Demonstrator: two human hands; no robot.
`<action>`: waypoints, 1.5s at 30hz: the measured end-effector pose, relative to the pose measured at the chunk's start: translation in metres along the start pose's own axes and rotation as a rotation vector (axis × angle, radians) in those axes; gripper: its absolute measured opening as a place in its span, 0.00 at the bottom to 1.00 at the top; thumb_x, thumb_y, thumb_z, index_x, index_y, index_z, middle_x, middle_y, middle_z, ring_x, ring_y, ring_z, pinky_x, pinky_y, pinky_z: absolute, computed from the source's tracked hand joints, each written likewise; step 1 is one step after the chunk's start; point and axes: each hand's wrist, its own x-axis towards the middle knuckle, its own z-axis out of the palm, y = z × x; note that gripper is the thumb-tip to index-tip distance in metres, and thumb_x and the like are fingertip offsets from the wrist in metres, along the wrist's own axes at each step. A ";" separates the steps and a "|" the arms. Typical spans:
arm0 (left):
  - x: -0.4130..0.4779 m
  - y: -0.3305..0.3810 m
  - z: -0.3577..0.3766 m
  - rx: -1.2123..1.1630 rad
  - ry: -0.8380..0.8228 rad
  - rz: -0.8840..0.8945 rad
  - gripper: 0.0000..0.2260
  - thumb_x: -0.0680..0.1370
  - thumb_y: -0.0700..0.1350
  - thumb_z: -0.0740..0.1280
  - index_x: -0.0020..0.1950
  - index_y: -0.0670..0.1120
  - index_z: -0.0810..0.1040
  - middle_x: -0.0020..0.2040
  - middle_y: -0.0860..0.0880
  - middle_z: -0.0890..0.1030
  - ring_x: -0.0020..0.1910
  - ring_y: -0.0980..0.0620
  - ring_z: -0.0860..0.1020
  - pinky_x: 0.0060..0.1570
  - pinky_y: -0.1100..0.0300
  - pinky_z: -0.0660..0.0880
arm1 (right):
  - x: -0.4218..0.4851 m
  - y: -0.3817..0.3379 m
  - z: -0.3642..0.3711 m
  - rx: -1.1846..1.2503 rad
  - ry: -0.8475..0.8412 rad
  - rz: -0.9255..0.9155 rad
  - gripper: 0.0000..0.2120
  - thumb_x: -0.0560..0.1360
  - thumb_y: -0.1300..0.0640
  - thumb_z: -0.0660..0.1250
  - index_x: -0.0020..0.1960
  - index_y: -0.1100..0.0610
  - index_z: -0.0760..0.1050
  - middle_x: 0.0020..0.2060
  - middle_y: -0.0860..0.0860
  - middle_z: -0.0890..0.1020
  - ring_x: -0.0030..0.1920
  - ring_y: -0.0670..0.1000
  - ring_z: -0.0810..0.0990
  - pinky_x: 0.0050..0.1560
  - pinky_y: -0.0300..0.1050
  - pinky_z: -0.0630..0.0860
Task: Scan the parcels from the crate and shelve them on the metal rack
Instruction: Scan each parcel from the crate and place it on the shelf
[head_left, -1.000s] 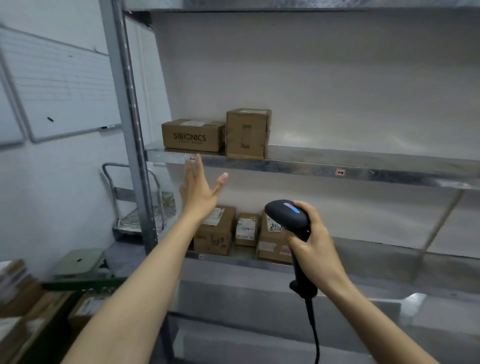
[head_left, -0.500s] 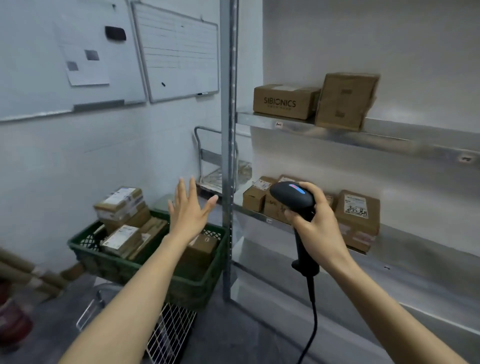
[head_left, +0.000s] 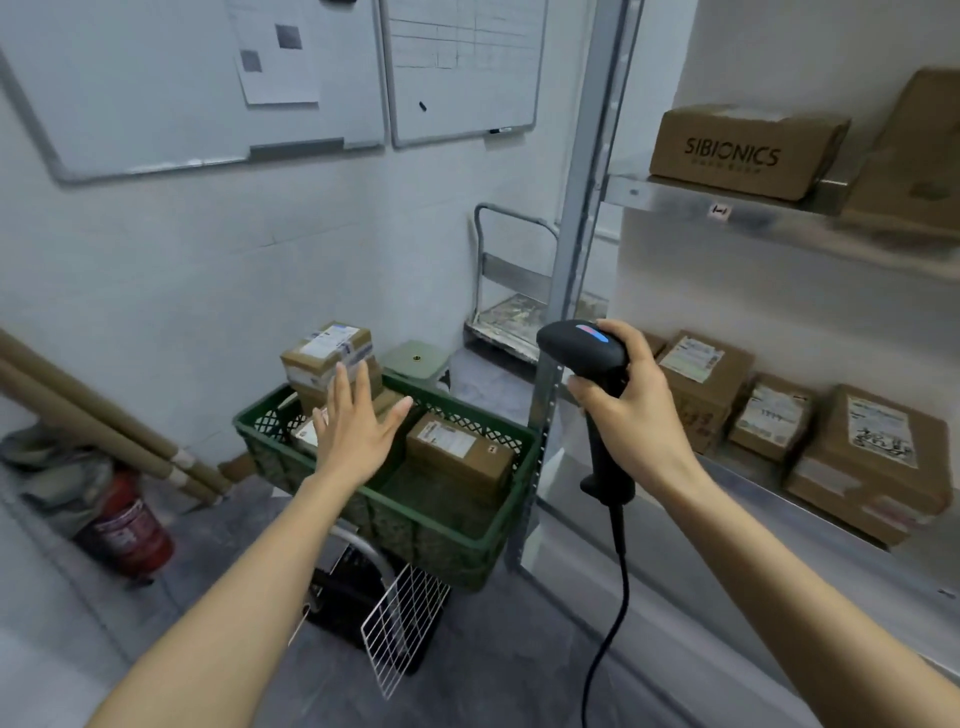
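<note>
Left hand (head_left: 358, 434), grip released, spread over crate (head_left: 447, 558); right hand (head_left: 636, 415), grip grasping scanner (head_left: 576, 347)

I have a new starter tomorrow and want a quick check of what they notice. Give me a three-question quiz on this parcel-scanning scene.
1. True or false: the left hand is gripping something.
2. Which hand holds the scanner? A) left B) right C) neither
3. Fill in: the SIBIONICS box sits on the rack's ____ shelf.

Key:
1. False. It is open, held out toward the green crate.
2. B, the right hand.
3. Upper.
</note>
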 end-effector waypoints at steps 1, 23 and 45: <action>0.006 -0.006 0.002 0.002 -0.007 -0.003 0.38 0.76 0.69 0.48 0.78 0.51 0.40 0.78 0.46 0.38 0.77 0.45 0.42 0.72 0.38 0.44 | 0.006 0.002 0.006 -0.003 0.000 0.001 0.24 0.75 0.65 0.67 0.66 0.49 0.68 0.49 0.39 0.76 0.39 0.33 0.77 0.34 0.25 0.71; 0.083 -0.023 0.101 -0.150 -0.114 -0.255 0.38 0.76 0.69 0.49 0.79 0.52 0.42 0.79 0.45 0.41 0.77 0.43 0.47 0.73 0.40 0.47 | 0.129 0.079 0.061 0.038 -0.180 0.076 0.24 0.76 0.61 0.68 0.66 0.44 0.66 0.54 0.47 0.77 0.45 0.47 0.78 0.44 0.40 0.72; 0.113 0.021 0.296 -0.455 -0.218 -0.696 0.37 0.75 0.69 0.53 0.78 0.55 0.41 0.79 0.45 0.43 0.77 0.43 0.49 0.73 0.38 0.52 | 0.237 0.226 0.093 0.105 -0.501 0.131 0.24 0.75 0.61 0.70 0.63 0.43 0.66 0.54 0.42 0.74 0.48 0.30 0.75 0.44 0.22 0.70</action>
